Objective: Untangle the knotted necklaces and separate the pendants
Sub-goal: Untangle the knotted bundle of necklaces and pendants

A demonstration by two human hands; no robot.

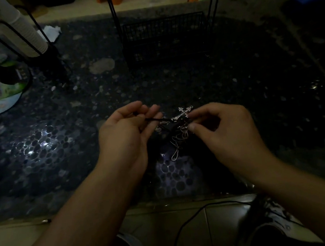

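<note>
Above the dark bench (56,118), in front of a wire basket (165,37), the left hand (126,131) pinches a black cord and the right hand (221,128) pinches the knotted necklaces (179,133) beside a cross pendant (184,112); untangling looks mid-way, next needing a loop teased free

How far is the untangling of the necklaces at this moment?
Nothing looks separated yet. The left hand holds a dark cord, the right hand pinches the silver chain tangle beside the cross pendant. Everything remains one bunch above the countertop, so most untangling is left.
</note>
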